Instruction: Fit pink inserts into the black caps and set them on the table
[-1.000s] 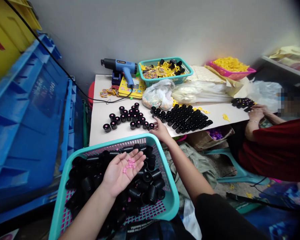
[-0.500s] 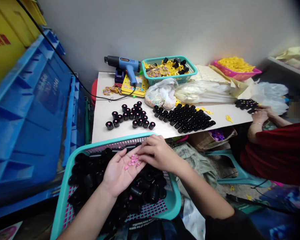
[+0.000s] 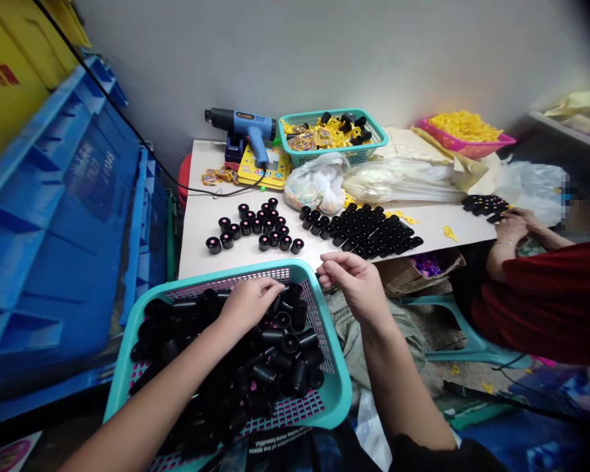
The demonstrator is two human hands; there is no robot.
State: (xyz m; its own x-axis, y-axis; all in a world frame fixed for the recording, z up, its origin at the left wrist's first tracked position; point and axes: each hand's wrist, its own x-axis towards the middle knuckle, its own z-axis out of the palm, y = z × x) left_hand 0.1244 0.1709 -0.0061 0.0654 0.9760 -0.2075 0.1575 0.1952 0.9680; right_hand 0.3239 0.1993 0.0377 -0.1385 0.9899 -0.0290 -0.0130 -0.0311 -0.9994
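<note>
A teal basket full of black caps rests in my lap. My left hand is turned palm down over the caps, fingers curled closed; what it holds is hidden. My right hand hovers at the basket's far right corner, thumb and fingers pinched together on something too small to name. Just beyond, on the white table, stands a cluster of black caps with pink centres and a larger group of plain black caps.
A blue heat gun, a teal basket of yellow and black parts, plastic bags and a pink tray of yellow parts sit at the back. Another person in red works at the right. Blue crates stand to the left.
My left hand turned from palm up with pink pieces showing to palm down and closed over the caps. My right hand left that palm and lifted toward the basket's corner, pinched.
</note>
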